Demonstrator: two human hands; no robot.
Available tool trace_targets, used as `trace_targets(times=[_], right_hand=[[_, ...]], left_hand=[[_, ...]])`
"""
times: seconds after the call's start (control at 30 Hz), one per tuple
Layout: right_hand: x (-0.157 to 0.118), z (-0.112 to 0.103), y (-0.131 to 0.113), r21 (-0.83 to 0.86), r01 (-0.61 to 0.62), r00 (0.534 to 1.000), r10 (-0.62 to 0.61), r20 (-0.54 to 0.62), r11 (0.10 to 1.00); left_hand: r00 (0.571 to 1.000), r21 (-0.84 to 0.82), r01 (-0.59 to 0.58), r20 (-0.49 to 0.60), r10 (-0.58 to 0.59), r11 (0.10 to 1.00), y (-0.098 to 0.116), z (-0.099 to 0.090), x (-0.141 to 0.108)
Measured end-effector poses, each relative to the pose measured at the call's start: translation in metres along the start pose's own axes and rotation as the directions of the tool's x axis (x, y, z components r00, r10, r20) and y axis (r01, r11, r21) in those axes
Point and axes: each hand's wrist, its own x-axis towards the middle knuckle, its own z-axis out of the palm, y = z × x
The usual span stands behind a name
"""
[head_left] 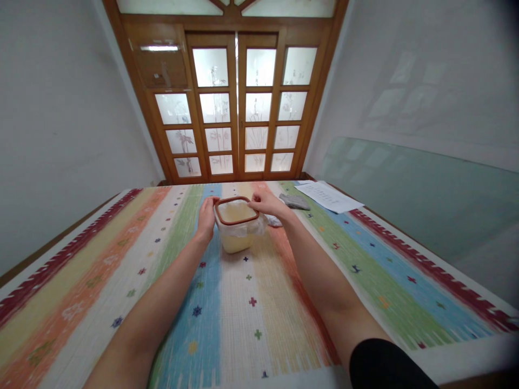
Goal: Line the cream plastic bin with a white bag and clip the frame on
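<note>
A square, pale yellowish bin (236,243) with a brown rim stands on the striped cloth. A thin whitish liner (253,228) hangs over its outside below the rim. My left hand (207,217) is against the bin's left side near the rim, its fingers close together on it. At the right corner of the rim, my right hand (265,203) is closed in a pinch on the rim and liner. Its fingertips are partly hidden.
Just right of my right hand lies a grey cloth item (295,202). Printed white sheets (330,196) lie farther right on the striped tablecloth (239,324). A glass panel (425,189) leans on the right wall, and wooden doors (239,108) stand beyond the table.
</note>
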Motion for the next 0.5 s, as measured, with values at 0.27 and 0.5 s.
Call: trace_targets(times=[0.27,0.5], right_hand=[[-0.004,-0.014,-0.011,-0.043,-0.029,0.963,0.016,-0.269,0.999],[-0.005,-0.026,-0.009,0.100,0.085,0.951,-0.051,-0.306,0.991]], left_hand=[[0.995,0.076,0.034,0.086,-0.041,0.997,-0.005,-0.002,-0.001],[0.981,0.042,0.017,0.193,-0.025,0.999,-0.001,0.007,-0.012]])
